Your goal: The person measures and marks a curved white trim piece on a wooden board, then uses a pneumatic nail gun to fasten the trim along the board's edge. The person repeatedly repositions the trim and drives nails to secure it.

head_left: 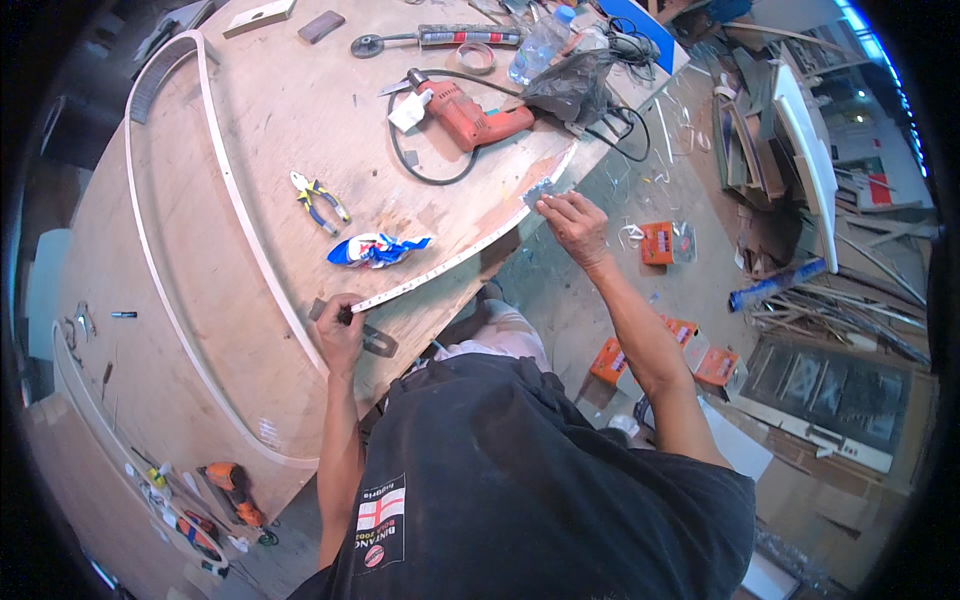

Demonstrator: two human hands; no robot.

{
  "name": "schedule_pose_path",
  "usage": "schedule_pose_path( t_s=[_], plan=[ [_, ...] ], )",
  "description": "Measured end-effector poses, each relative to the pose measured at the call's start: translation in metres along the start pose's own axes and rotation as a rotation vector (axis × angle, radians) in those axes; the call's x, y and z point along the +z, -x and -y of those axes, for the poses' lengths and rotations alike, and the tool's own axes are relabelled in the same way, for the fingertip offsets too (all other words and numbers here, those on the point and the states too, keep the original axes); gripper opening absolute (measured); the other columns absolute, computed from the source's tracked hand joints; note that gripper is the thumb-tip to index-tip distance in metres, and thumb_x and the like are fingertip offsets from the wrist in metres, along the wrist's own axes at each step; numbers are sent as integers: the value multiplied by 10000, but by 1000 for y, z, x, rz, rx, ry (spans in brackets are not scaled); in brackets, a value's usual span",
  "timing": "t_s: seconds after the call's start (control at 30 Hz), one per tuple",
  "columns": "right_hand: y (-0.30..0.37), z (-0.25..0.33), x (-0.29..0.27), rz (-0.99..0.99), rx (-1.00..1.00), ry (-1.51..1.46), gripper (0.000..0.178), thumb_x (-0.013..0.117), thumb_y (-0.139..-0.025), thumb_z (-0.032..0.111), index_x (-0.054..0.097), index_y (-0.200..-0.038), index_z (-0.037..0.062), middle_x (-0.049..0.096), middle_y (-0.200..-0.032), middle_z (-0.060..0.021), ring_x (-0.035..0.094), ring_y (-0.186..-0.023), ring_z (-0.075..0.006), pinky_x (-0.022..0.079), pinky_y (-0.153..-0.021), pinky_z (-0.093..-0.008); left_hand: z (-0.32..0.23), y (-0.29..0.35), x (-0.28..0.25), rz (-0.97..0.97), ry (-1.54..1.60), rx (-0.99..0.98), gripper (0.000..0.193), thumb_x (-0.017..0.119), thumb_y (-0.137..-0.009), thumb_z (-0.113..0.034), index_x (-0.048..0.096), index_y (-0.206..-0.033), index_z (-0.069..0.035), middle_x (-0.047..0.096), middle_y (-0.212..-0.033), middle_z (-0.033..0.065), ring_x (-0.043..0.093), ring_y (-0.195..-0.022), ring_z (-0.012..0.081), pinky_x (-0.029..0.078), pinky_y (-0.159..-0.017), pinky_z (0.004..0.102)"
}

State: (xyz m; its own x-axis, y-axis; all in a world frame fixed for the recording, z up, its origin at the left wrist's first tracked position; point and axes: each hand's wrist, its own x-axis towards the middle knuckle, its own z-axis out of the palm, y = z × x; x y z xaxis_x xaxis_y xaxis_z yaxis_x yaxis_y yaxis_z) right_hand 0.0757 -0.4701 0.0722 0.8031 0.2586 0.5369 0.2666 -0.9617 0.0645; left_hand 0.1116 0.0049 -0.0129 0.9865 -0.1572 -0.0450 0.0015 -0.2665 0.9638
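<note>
A narrow white strip [440,270] with small dark marks along it runs in a slight curve near the table's edge. My left hand [340,333] is closed at the strip's near end, beside a dark flat piece [378,341]; its fingertips are partly hidden. Toward the strip's far end, my right hand [573,228] pinches a small grey-blue piece [538,191] whose kind I cannot make out. A crumpled blue-and-white packet [375,250] lies just beyond the strip. Past it rest yellow-and-blue pliers [320,203].
On the wooden table [290,110] lie a corded red drill [465,115], a caulking gun [465,36], a plastic bottle [540,48] and a long curved white frame [235,195]. Orange boxes [657,243] sit on the floor at right, near stacked boards [750,150].
</note>
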Motion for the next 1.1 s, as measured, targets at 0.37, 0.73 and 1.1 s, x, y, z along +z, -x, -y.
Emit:
schedule_pose_path(
  t_s=[0.37,0.73,1.1],
  plan=[
    [-5,-167,16,-31,-59,-93,273,732,-826,127,792,-1088,176,776,-1104,52,725,-946,-172,615,-770,-340,-33,10,3,-162,-237,-198,187,746,-873,119,767,-1018,2,743,-926,28,677,-839,99,541,-764,256],
    [-18,-156,2,-87,-186,-407,343,754,-780,70,792,-1114,142,767,-1081,0,724,-923,-217,613,-779,-355,-53,30,45,-488,-205,-223,377,743,-879,99,739,-1243,1,739,-1015,56,677,-936,121,555,-832,290],
    [-17,-179,24,-58,-263,-384,340,737,-783,146,782,-1119,170,756,-1100,18,714,-915,-187,613,-757,-336,-52,28,56,-570,-197,-253,317,740,-869,68,761,-1175,-9,718,-952,21,651,-858,115,530,-787,284]
  ],
)
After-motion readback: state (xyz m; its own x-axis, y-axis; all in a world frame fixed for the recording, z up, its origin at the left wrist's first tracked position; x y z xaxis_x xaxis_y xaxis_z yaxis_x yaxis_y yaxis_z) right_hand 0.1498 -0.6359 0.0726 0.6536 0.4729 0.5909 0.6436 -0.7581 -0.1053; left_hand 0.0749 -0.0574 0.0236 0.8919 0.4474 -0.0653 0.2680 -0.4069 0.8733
